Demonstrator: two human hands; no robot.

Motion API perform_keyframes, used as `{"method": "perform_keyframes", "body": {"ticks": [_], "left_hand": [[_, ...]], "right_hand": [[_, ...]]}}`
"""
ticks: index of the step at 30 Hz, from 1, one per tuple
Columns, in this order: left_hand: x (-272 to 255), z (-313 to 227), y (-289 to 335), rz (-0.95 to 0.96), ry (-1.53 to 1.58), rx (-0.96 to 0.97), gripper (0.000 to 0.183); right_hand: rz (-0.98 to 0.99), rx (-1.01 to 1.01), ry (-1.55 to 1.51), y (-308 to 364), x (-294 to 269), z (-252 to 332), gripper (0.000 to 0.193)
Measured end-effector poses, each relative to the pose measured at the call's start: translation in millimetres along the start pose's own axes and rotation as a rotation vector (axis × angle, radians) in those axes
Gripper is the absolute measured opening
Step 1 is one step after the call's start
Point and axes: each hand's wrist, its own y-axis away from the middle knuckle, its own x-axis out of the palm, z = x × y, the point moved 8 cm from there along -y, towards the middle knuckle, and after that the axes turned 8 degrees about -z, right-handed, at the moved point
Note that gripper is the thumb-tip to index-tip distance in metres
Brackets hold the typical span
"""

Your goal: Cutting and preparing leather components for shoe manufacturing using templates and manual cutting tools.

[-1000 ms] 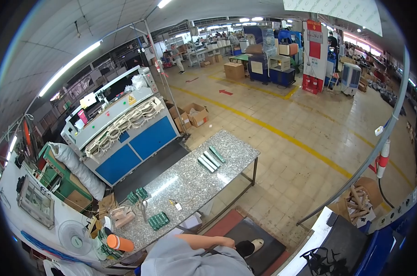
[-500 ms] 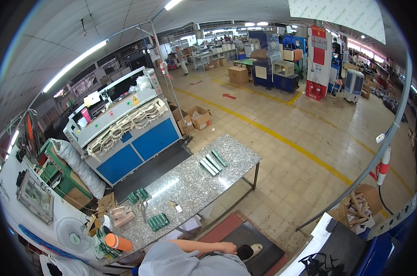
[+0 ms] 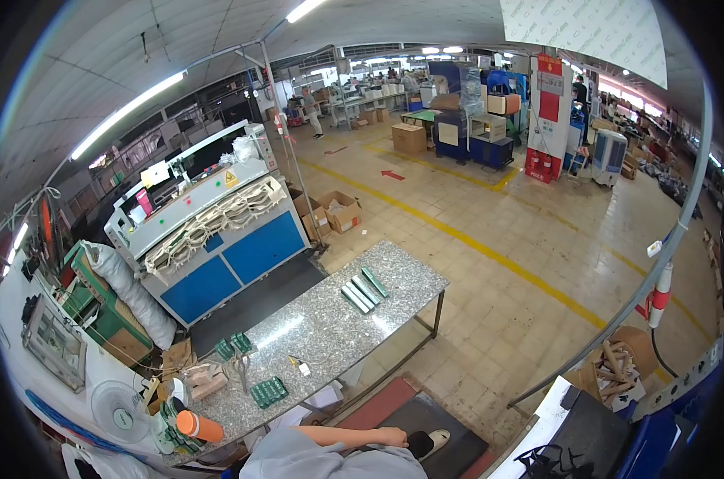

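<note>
Where the left hand (image 3: 394, 437) rests: just beside the dark trouser leg (image 3: 418, 444), low in the view; contact cannot be confirmed.
Grip: fingers appear curled; whether they pinch anything cannot be told.
Right hand: outside the view.
Near green bundle (image 3: 270, 393): lies at the near edge of the speckled table (image 3: 410, 279), well apart from the left hand.
Scissor-like tool (image 3: 243, 371): lies between the near green bundle and the smaller green packs (image 3: 234, 345).
Strips (image 3: 362, 294): pale and green, side by side toward the far end.
Orange tumbler (image 3: 200, 427): at the table's left end.
</note>
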Motion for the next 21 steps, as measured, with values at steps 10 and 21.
{"method": "perform_keyframes", "body": {"ticks": [10, 21], "left_hand": [[-11.3, -6.0, 10.6, -0.087, 0.001, -0.056, 0.045], [-16.8, 8.6, 16.5, -0.248, 0.124, -0.092, 0.044]], "right_hand": [[0.121, -0.214, -0.559, -42.9, 48.5, 185.0, 0.013], [0.232, -0.387, -0.715, -58.8, 94.4, 248.1, 0.012]]}}
